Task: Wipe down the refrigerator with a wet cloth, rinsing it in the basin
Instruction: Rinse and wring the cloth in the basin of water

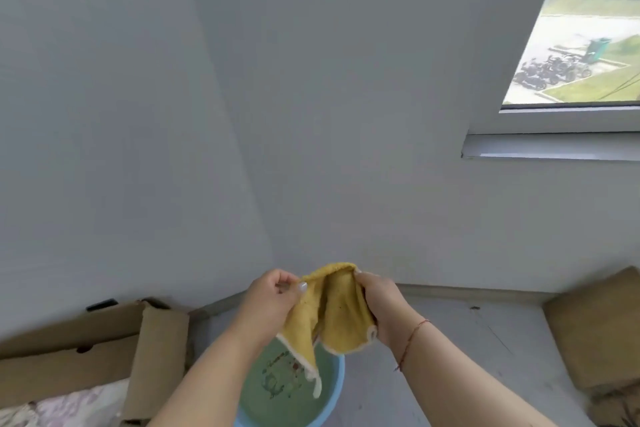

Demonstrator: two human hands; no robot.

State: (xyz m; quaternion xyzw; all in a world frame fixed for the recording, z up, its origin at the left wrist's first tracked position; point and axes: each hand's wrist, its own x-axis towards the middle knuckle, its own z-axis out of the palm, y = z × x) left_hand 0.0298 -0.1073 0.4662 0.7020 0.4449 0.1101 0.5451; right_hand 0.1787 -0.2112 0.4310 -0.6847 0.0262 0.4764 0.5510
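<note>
Yellow terry makes up the cloth (329, 308), which hangs stretched between both hands over the basin. The left hand (270, 305) pinches one upper corner with curled fingers; the right hand (377, 305) grips the opposite edge, a red thread around its wrist. A pale, wet corner dangles toward the light blue basin (337, 381), which holds greenish water. Cardboard boxes (104, 350) sit to the left on the floor. Beyond rises a grey wall, with a window (585, 38) at upper right.
</note>
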